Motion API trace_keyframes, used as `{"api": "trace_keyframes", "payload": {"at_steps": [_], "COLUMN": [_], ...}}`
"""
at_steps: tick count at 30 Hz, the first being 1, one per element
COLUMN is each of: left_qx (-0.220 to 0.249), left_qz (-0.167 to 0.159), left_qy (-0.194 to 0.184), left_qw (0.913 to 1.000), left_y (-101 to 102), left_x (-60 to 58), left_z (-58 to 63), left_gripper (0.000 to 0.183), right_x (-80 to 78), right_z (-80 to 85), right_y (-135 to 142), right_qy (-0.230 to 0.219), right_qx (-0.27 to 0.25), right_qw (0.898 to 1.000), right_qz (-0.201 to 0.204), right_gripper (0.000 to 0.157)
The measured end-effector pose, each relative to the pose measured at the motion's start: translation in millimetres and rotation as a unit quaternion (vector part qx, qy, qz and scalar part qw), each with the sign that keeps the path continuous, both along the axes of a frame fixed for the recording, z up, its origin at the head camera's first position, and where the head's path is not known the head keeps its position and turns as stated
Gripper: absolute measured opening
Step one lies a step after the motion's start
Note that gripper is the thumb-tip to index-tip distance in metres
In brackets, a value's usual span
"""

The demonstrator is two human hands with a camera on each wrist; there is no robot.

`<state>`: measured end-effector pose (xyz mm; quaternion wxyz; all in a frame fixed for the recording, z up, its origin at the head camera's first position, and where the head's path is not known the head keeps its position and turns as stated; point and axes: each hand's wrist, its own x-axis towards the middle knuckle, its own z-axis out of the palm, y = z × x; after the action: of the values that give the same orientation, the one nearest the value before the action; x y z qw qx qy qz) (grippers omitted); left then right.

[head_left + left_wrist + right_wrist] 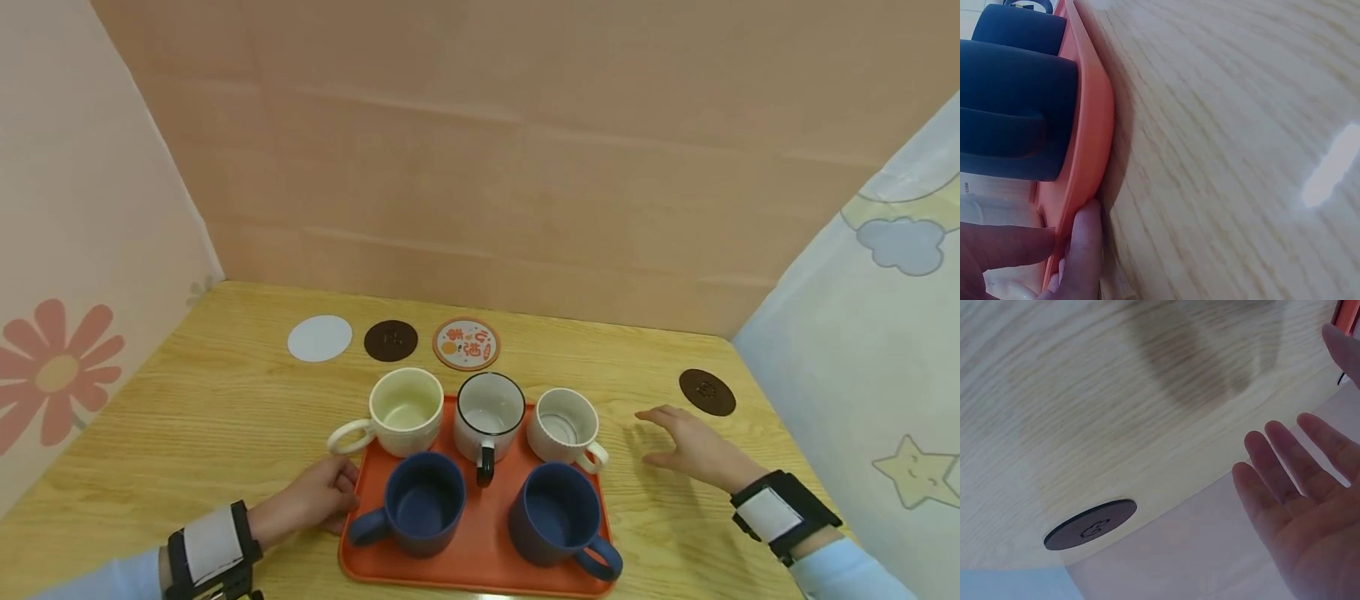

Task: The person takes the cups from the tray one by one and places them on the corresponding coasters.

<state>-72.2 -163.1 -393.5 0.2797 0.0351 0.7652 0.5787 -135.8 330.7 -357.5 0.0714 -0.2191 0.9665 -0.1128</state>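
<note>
My left hand [322, 493] pinches the left rim of an orange tray [487, 533] between thumb and finger; the left wrist view shows the tray's rim [1094, 125] up close. On the tray, a cream mug [406, 425], a white mug with a black rim and handle [490, 408] and a small white cup [564, 427] form the back row. In front of them stand two dark blue mugs, the left one [424, 508] and the right one [556, 517]. Right of the tray, my right hand [697, 446] hovers over the table with fingers spread, holding nothing.
Behind the tray lie a white round coaster [319, 338], a dark brown coaster [391, 341] and a printed coaster with an orange border [466, 343]. Another dark brown coaster [707, 392] lies at the far right. Covered walls bound the wooden table [225, 400] behind and on both sides.
</note>
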Motion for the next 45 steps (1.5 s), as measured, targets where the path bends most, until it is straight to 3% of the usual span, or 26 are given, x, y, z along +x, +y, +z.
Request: {"api": "trace_keyframes", "payload": {"at_steps": [10,23,35,45], "left_qx": [-0.005,-0.002,-0.011,-0.007], "left_qz": [0.004,0.007,0.010,0.009], "left_qy": [-0.001,-0.017,-0.017,-0.015], "left_qw": [1.0000,0.9998,0.9997,0.9998], "left_y": [2,1,0,-2], "left_x": [-3.1,-3.0,-2.2,-1.0], "left_z": [-0.3,-1.2,-0.5,-0.5], "left_gripper": [0.024,0.024,0.023,0.023], "right_x": [-10.1,-24.0,-38.8,-49.6], "right_z": [11.0,8.1,7.1,16.7], "right_y": [12,27,36,40], "right_qy": [0.039,0.047,0.025,0.022], "right_qx": [0.007,0.004,-0.003,0.001], "right_qw": [0.999,0.996,0.996,0.994], "right_qz": [-0.004,-0.071,-0.090,-0.112], "right_gripper": [0.059,0.067,0.070,0.071]}}
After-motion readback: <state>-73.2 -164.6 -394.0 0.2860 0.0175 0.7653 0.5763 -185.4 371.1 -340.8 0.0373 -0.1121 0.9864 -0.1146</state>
